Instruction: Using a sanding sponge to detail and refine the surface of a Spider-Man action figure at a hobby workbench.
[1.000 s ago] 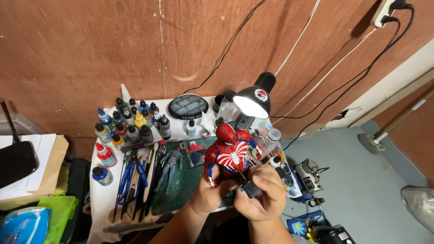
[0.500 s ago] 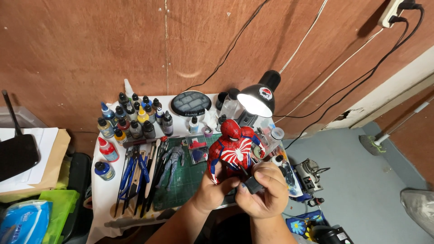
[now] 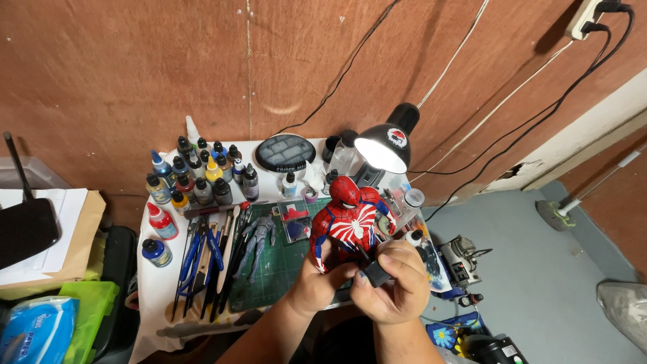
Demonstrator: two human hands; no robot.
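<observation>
From the head camera, looking down: the left hand (image 3: 317, 286) has its fingers wrapped around the legs of a red and blue toy figure (image 3: 350, 222), so its grip is closed on the toy. The figure stands upright above the front edge of the surface (image 3: 158, 283), just over the green cutting mat (image 3: 280, 266). The right hand (image 3: 394, 286) is curled tight too, and it pinches a small dark piece (image 3: 376, 275) right at the bottom of the figure (I cannot tell what the piece is). The two hands touch each other.

A grey toy figure (image 3: 256, 243) lies flat on the mat. Left of it are blue-handled tools (image 3: 199, 259) in a row. Behind them stand many little paint bottles (image 3: 199, 178). A black lamp (image 3: 387, 141) shines down just behind the red figure
</observation>
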